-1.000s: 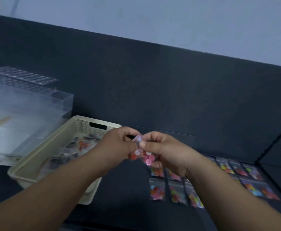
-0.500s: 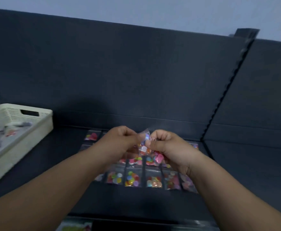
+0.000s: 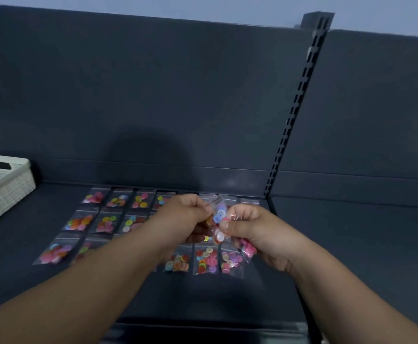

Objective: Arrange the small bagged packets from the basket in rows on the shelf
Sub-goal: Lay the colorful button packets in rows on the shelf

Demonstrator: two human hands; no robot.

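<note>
Packets point(image 3: 218, 220) pinched between left hand point(image 3: 180, 217), right hand point(image 3: 255, 232), possibly several

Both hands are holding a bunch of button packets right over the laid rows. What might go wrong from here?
1. The left hand and right hand pinch a cluster of clear plastic button packets; separating one may drop the pink-filled packet dangling under the right hand.
2. Both forearms hang over the laid rows of packets on the dark shelf; lowering could knock them crooked.
</note>
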